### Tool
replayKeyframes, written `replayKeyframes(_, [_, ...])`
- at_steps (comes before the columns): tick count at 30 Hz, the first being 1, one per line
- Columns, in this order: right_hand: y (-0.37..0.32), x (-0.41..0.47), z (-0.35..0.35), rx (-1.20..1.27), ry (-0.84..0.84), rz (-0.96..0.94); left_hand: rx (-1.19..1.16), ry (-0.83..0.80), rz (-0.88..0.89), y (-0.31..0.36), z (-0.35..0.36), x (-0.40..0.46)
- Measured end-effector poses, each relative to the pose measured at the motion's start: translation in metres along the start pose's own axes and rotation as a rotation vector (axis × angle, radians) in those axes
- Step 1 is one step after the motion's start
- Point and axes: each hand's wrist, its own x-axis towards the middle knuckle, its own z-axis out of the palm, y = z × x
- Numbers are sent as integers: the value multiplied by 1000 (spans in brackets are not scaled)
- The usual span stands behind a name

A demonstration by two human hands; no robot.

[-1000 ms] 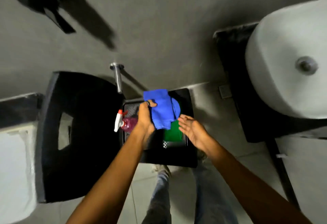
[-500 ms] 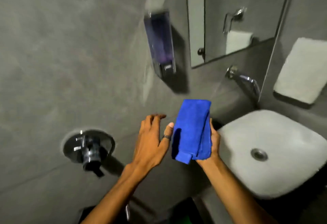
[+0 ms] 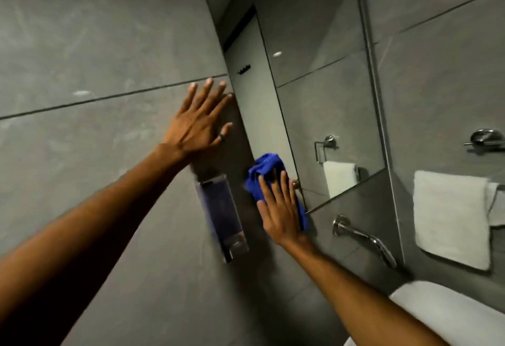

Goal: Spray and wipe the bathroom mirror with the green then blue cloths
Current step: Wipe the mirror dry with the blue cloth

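Note:
The bathroom mirror (image 3: 314,72) hangs on the grey tiled wall, seen at a slant. My right hand (image 3: 278,209) presses the bunched blue cloth (image 3: 263,170) flat against the mirror's lower left corner, fingers spread over it. My left hand (image 3: 200,123) is open with fingers spread, resting on or just off the wall tile beside the mirror's left edge; it holds nothing. The green cloth and the spray bottle are out of view.
A dark soap dispenser (image 3: 222,220) is fixed to the wall below my left hand. A chrome tap (image 3: 363,239) juts out under the mirror above the white basin (image 3: 442,315). A white towel (image 3: 451,217) hangs on the right wall.
The view has swung up from the black tray to the mirror. The blue cloth passed from my left hand to my right, which now pushes it on the glass; my left hand rose to the wall.

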Motion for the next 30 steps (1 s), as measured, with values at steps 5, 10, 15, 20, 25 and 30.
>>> replayKeyframes(5, [64, 19, 7, -109, 111, -19, 148, 132, -28, -6, 39, 9])
replayKeyframes(10, [129, 59, -30, 2, 232, 182, 196, 200, -14, -11, 46, 13])
replayKeyframes(15, [202, 91, -59, 91, 276, 354, 222, 231, -8, -11, 47, 14])
replayKeyframes(20, [263, 99, -74, 192, 424, 714, 249, 256, -7, -14, 51, 14])
replayKeyframes(25, [258, 108, -71, 133, 442, 779, 244, 263, -3, -13, 49, 16])
replayKeyframes(30, [177, 131, -59, 124, 419, 516, 245, 245, -14, -11, 49, 17])
